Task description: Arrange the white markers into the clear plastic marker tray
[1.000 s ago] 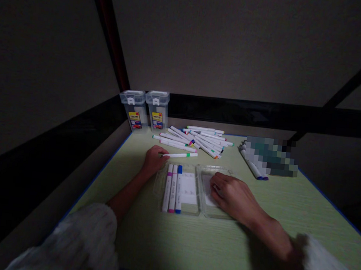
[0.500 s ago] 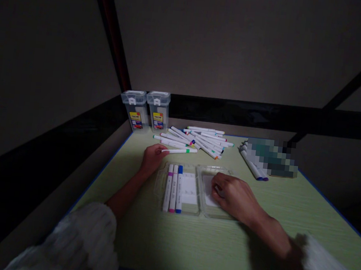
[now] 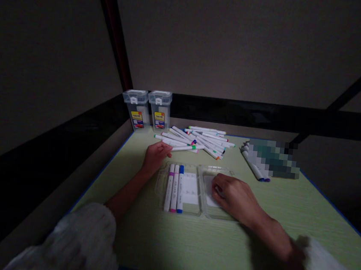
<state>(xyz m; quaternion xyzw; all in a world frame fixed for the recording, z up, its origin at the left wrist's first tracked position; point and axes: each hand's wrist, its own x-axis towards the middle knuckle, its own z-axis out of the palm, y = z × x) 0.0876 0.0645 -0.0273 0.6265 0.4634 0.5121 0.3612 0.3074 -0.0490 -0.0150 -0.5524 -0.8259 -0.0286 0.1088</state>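
My left hand [image 3: 157,155] pinches the end of a white marker with a green band [image 3: 184,148], whose far end overlaps the edge of the marker pile [image 3: 205,140]. Below it lies an open clear plastic case [image 3: 199,205]. Three markers stand side by side in its left half: one with a purple band [image 3: 169,189], one with a pink end [image 3: 175,192], one with blue ends [image 3: 180,191]. My right hand [image 3: 234,196] rests with curled fingers over the right half, above a white card [image 3: 207,189]. Its fingertips are hidden, so I cannot see whether anything is in them.
Two lidded clear boxes with yellow labels, a left one [image 3: 138,111] and a right one [image 3: 159,112], stand at the table's back left corner. Several grey-white markers [image 3: 252,162] lie at the right beside a pixelated object [image 3: 274,158]. A wall rises behind the table [image 3: 169,245].
My left hand has shifted slightly right, and the marker's green-banded end is now raised toward the pile. My right hand keeps its place on the case. The view has moved slightly.
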